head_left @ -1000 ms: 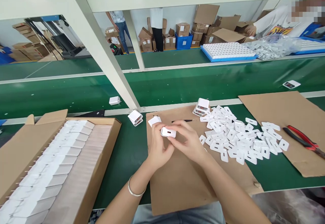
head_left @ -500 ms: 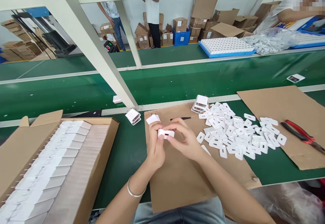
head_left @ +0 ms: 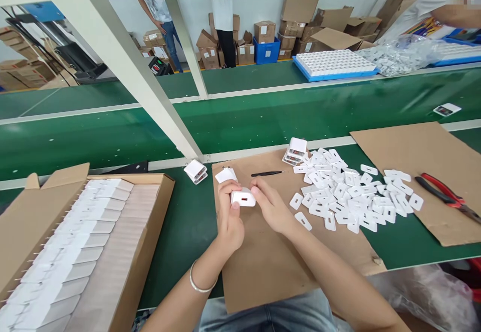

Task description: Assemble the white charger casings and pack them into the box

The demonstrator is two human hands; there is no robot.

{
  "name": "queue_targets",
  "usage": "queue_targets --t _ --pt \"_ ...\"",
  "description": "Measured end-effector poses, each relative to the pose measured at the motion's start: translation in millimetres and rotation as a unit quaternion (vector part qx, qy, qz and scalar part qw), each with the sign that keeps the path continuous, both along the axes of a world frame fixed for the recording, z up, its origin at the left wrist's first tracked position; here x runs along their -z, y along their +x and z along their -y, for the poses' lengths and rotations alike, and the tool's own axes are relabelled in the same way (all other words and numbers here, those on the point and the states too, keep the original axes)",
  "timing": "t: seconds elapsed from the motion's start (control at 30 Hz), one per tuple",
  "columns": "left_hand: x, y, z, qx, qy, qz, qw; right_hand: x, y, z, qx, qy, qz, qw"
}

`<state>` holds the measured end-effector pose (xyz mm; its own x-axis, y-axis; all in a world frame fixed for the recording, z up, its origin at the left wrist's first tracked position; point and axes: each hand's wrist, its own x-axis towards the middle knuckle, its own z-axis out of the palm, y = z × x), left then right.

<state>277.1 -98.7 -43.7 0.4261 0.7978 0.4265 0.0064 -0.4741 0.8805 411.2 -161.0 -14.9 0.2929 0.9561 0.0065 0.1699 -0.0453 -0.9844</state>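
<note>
Charger [head_left: 244, 199] pinched in my left hand [head_left: 230, 226]; my right hand [head_left: 277, 209] half-curled at its edge, grip unclear. The open box [head_left: 150, 236] holds lined-up chargers [head_left: 92, 240].

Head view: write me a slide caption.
Left hand holding a white rectangular slotted block, right hand close beside it, with flat white slotted plates scattered across brown cardboard sheet and green tabletop.

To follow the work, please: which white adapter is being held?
The white adapter in the left hand, its slotted end facing the camera; the other adapters rest unheld, in the box or outside it.
</note>
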Motion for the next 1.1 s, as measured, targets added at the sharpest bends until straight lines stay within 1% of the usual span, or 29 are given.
queue_targets --t 0.07,0.13,0.33,0.4,0.47,0.53,0.63,0.7,0.77,0.83,0.97,1.1 --pt "1.1 -0.6 -0.8 -0.009 -0.001 0.005 1.0 0.0 -0.6 -0.3 -0.029 -0.015 0.004 0.999" --pt "2.3 -0.6 -0.5 -0.012 -0.001 0.006 1.0 0.5 -2.0 -1.0 -0.041 -0.013 -0.003 0.999" --pt "8.6 2.4 4.7 0.017 -0.024 0.034 0.999 5.8 -5.9 -2.5 -0.022 -0.006 -0.014 1.0" --pt "7.6 2.2 3.0 0.038 -0.037 0.035 0.998 7.4 -4.5 -3.0 -0.007 -0.003 -0.002 1.0" --pt "2.0 0.3 -2.1 0.063 -0.042 0.015 0.997 8.1 -0.8 -3.4 0.006 -0.003 0.023 1.0" --pt "-7.8 -2.7 -9.4 0.091 -0.036 -0.036 0.995 8.2 4.8 -3.9 0.014 -0.003 0.057 0.998" --pt "-22.7 -7.2 -19.9 0.16 -0.045 -0.116 0.979 8.1 13.4 -4.0 0.017 0.0 0.096 0.995" --pt "-27.8 -8.9 -23.7 0.192 -0.066 -0.129 0.971 8.2 17.4 -3.5 0.011 -0.002 0.104 0.995" --pt "-28.0 -9.3 -24.8 0.192 -0.076 -0.117 0.971 8.1 19.6 -2.6 -0.004 -0.004 0.1 0.995" --pt "-25.4 -8.9 -24.4 0.186 -0.068 -0.098 0.975 7.2 20.7 -1.8 -0.025 0.003 0.089 0.996" --pt "-21.1 -8.3 -22.9 0.179 -0.017 -0.054 0.982 3.6 21.0 -0.9 -0.056 0.026 0.06 0.996" --pt "-22.1 -8.8 -21.1 0.177 0.023 -0.019 0.984 1.3 19.4 -1.2 -0.053 0.065 0.064 0.994"
